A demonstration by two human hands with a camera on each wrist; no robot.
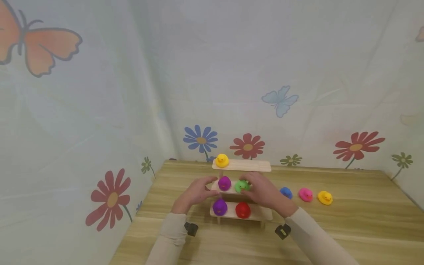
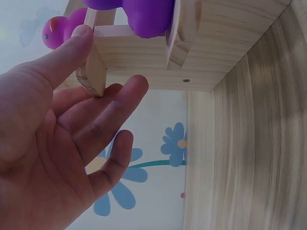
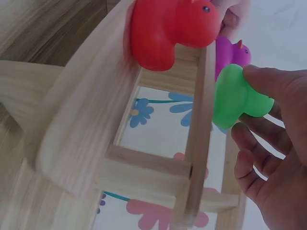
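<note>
A three-tier wooden shelf stand [image 1: 261, 213] holds small toy ducks. My right hand [image 1: 263, 189] pinches a green duck [image 3: 230, 96] between thumb and fingers at the middle tier, right of a magenta-purple duck [image 1: 224, 183]. My left hand [image 1: 197, 191] holds the left end of that tier. In the left wrist view, its thumb lies on the board's end [image 2: 91, 74] and its other fingers reach behind. On the bottom tier sit a purple duck [image 1: 220, 207] and a red duck [image 3: 165, 33]. A yellow duck [image 1: 222, 160] stands at the top tier's left end.
On the wood-grain table [image 1: 364, 221], right of the stand, a blue duck [image 1: 286, 192], a pink duck [image 1: 306, 194] and another yellow duck [image 1: 325, 197] sit in a row. The right forearm partly covers the blue one. A flower-printed curtain [image 1: 314, 129] hangs behind.
</note>
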